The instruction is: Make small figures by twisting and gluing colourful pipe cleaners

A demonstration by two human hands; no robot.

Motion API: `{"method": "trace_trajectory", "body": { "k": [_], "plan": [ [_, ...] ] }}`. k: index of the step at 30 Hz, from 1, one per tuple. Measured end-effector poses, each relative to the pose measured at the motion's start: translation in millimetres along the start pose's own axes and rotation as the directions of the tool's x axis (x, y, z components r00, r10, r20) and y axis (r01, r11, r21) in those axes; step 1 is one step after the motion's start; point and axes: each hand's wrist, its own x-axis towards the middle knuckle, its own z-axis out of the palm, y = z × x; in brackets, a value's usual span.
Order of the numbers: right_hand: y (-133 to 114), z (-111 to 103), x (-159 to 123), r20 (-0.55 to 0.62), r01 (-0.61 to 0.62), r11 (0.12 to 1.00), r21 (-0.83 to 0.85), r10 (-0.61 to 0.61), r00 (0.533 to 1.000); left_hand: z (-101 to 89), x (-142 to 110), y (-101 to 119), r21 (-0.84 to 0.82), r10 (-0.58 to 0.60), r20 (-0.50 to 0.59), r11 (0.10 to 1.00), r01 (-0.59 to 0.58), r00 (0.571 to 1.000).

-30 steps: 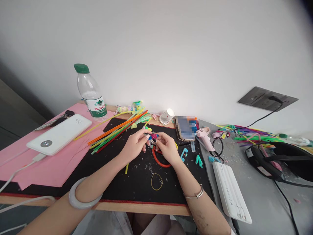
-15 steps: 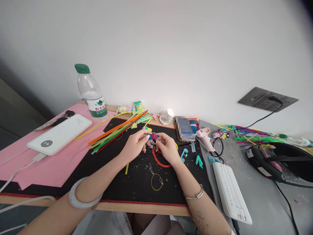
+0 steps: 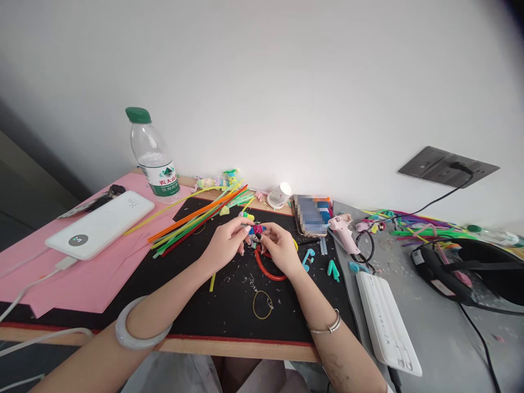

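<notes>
Both hands meet over the black mat. My left hand and my right hand pinch a small multicoloured pipe-cleaner piece, pink and blue, between their fingertips. A red bent pipe cleaner lies just under my right hand. A bundle of long coloured pipe cleaners lies to the left of my left hand. A thin yellow ring rests on the mat nearer to me.
A water bottle and a white power bank on pink paper stand at left. A small paper cup, a phone, a pink glue gun, teal clips and a white keyboard lie at right.
</notes>
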Motion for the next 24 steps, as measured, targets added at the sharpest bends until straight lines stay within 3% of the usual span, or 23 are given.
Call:
{"method": "trace_trajectory", "body": {
  "k": [24],
  "plan": [
    [-0.3,0.0,-0.7,0.004,-0.004,1.000,0.000,0.004,1.000,0.0,-0.3,0.0,0.001,0.009,0.000,1.000,-0.009,1.000]
  ]
}}
